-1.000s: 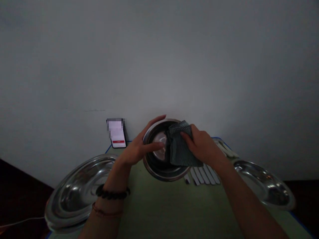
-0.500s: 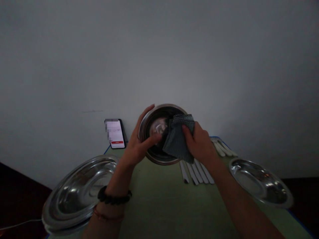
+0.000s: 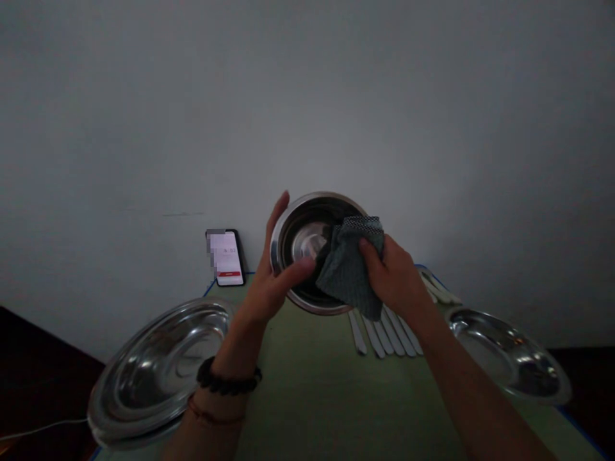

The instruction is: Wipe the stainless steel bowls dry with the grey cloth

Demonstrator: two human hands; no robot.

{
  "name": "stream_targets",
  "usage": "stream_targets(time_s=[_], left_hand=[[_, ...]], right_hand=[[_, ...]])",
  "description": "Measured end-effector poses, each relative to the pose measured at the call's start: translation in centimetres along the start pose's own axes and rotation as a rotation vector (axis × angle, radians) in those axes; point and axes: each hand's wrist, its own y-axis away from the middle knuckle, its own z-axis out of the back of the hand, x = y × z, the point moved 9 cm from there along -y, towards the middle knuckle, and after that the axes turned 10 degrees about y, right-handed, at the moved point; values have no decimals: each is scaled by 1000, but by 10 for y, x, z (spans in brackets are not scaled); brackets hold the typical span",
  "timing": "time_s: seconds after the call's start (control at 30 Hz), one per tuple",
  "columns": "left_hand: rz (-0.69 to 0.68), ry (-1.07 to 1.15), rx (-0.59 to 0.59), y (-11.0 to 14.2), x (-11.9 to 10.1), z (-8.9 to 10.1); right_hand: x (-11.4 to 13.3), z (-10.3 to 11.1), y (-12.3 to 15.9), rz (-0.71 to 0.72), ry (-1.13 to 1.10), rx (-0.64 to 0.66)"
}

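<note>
A round stainless steel bowl (image 3: 300,234) is held up above the table, its inside tilted toward me. My left hand (image 3: 273,275) grips its left side, thumb over the rim and inside, fingers behind. In my right hand (image 3: 396,272) is a grey-green cloth (image 3: 353,269), pinched under the thumb and draped over the bowl's right rim. The cloth covers the right part of the bowl's inside, and the fingers behind it are hidden. Below the bowl lies a row of several metal cutlery handles (image 3: 391,336), their far ends hidden by the bowl, cloth and hand.
Stacked large steel basins (image 3: 144,378) sit on the left of the green table (image 3: 307,397). To the right is a shallow steel dish (image 3: 509,358), with light-handled utensils (image 3: 439,288) behind it. A phone (image 3: 227,259) leans on the wall (image 3: 307,96) at the back left.
The bowl, cloth and both hands appear slightly farther right. The whole scene has also shifted a little rightward. Both hands keep their hold.
</note>
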Motion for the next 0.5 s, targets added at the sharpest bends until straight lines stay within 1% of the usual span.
stream_targets(time_s=[0.07,0.1,0.17,0.27,0.33,0.4,0.5], left_hand=[[-43,-10,-13,1,-3,-1],[-34,3,-21,2,-2,1],[47,25,9,3,4,4],[224,81,120,6,18,4],[291,116,161,9,25,2],[272,175,140,7,27,0],[199,273,70,4,29,-6]], right_hand=[[0,-1,0,5,10,13],[1,0,1,8,36,19],[3,0,2,28,120,44],[6,-4,4,90,262,103],[5,-7,3,115,299,122],[0,-7,0,87,265,103],[-10,-5,-5,-4,121,46]])
